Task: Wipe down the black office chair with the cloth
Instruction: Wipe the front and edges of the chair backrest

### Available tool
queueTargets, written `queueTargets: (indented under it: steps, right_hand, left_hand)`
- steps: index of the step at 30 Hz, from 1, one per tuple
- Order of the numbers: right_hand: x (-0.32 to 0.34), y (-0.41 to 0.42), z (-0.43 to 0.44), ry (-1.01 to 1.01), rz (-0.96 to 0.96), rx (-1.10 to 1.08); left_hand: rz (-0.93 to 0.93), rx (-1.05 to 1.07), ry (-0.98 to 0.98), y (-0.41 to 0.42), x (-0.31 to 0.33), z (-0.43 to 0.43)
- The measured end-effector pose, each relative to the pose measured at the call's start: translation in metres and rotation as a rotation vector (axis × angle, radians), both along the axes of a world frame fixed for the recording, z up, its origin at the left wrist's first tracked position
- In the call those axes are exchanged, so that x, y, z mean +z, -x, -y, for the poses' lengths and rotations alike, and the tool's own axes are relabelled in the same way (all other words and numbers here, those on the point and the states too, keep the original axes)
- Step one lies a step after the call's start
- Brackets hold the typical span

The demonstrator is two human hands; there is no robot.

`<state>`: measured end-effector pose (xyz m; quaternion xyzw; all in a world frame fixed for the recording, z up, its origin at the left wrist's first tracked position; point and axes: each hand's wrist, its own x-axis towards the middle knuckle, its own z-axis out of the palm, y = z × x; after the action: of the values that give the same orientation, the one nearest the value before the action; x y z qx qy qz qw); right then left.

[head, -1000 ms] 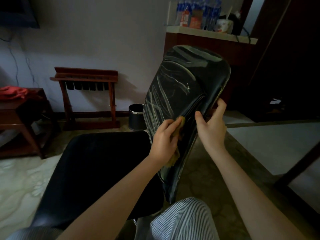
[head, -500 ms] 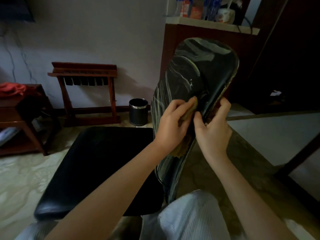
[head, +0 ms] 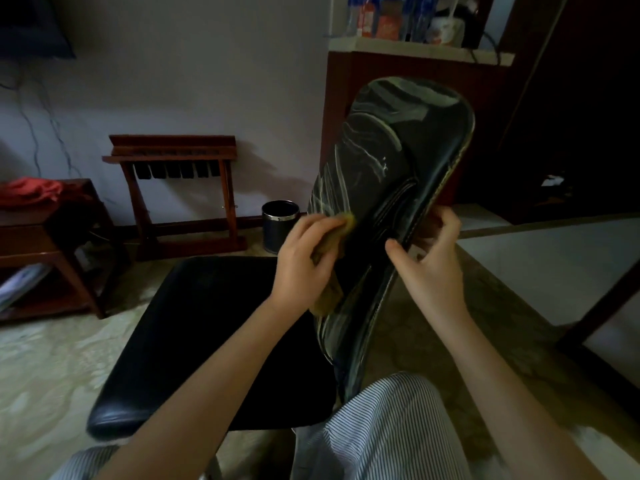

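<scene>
The black office chair's backrest (head: 391,161) stands tilted in front of me, streaked with pale wipe marks. Its black seat (head: 207,341) lies lower left. My left hand (head: 304,258) holds a yellowish cloth (head: 332,237) and presses it against the left part of the backrest's front face; a cloth end hangs below the palm. My right hand (head: 429,265) grips the backrest's right edge, thumb on the front, fingers curled behind.
A small black waste bin (head: 280,225) stands on the floor behind the chair. A wooden rack (head: 173,192) is against the wall, a low wooden table (head: 45,251) with red fabric at left. A counter (head: 419,53) with bottles is behind the backrest.
My left hand and the cloth have slid leftward across the backrest, away from the right hand. The right hand keeps its hold on the edge.
</scene>
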<state>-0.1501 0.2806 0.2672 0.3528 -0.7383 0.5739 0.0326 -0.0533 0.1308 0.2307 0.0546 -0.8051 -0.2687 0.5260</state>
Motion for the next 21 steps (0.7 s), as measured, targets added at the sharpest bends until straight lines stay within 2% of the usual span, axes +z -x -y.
queueTargets:
  steps: [4, 7, 11, 15, 21]
  right_hand:
    - [-0.008, 0.001, 0.0, 0.012, 0.138, 0.168]
    - [-0.01, 0.003, 0.003, 0.025, 0.134, 0.157]
    - [-0.012, 0.001, 0.004, 0.01, 0.1, 0.11]
    - [-0.013, 0.0, 0.004, -0.005, 0.075, 0.074]
    - [-0.013, -0.001, 0.004, -0.024, 0.052, 0.06]
  left_hand:
    - [-0.022, -0.013, 0.45, 0.019, 0.047, 0.007]
    - [0.072, -0.066, 0.715, 0.034, 0.051, 0.013]
    - [0.104, -0.087, 0.732, 0.035, 0.022, 0.023]
    - [0.083, -0.091, 0.626, 0.026, -0.01, 0.022]
    - [0.188, -0.118, 0.595, 0.001, -0.056, 0.037]
